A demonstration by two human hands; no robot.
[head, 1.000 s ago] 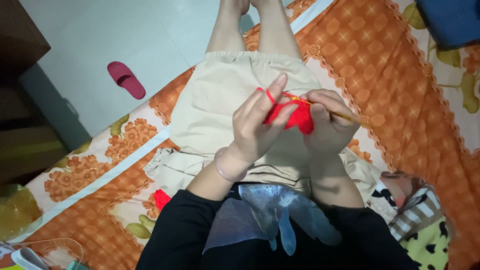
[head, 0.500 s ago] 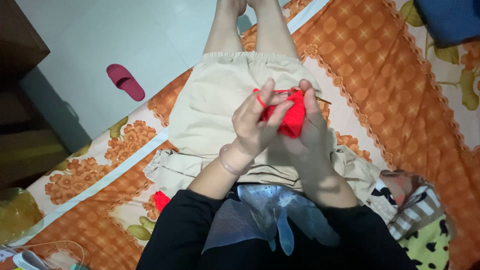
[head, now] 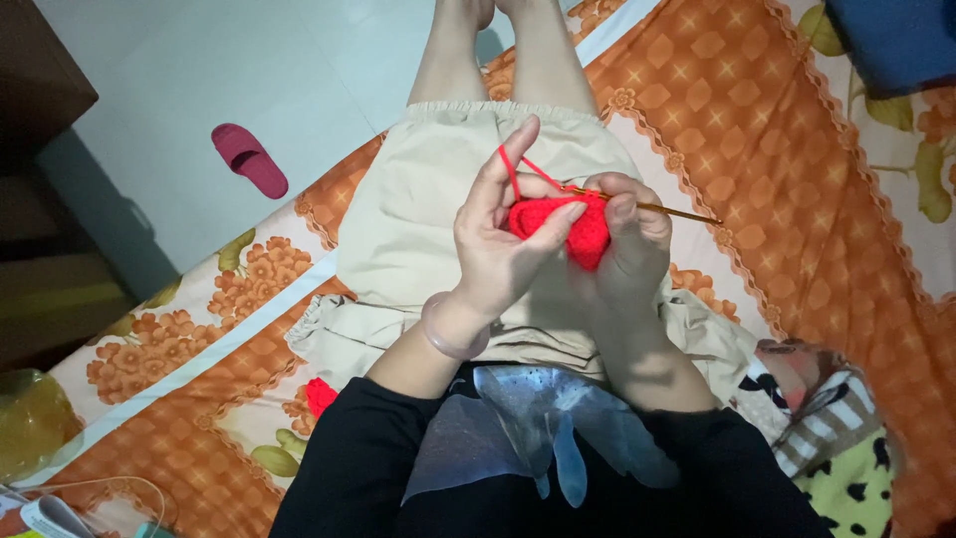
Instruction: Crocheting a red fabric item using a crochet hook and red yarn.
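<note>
1. Far left: dark wood furniture (head: 40,90) at the edge, w/ a yellowish plastic bag (head: 35,423) below it near the bed corner
2. On the pale floor (head: 199,80) lies a pink slipper (head: 249,159), well apart from the person
3. Orange flowered bedsheet (head: 179,339) runs under the person; a small red bit of yarn (head: 320,396) shows beside the left elbow, by the black sleeve (head: 349,468)
4. Beige shorts (head: 418,199) cover the lap, bare legs stretched toward the top of the frame
5. Left hand (head: 498,239), pale bangle (head: 450,329) on the wrist, is raised over the lap: index finger stuck up w/ a red yarn strand (head: 513,169) looped over it, thumb & other fingers pinching the left side of the red crochet piece (head: 563,224)
6. Crochet piece sits between both hands, above the lap, held up, not resting on the shorts
7. Right hand (head: 627,249) is clenched round a gold crochet hook (head: 672,210); fingers also press the right side of the piece. Hook tip is at the piece's top edge, handle sticks out to the right past the knuckles
8. Right side: more orange sheet w/ a lace-pattern edge, a striped & spotted cloth (head: 827,438) low right, dark blue fabric (head: 891,40) in the top corner
</note>
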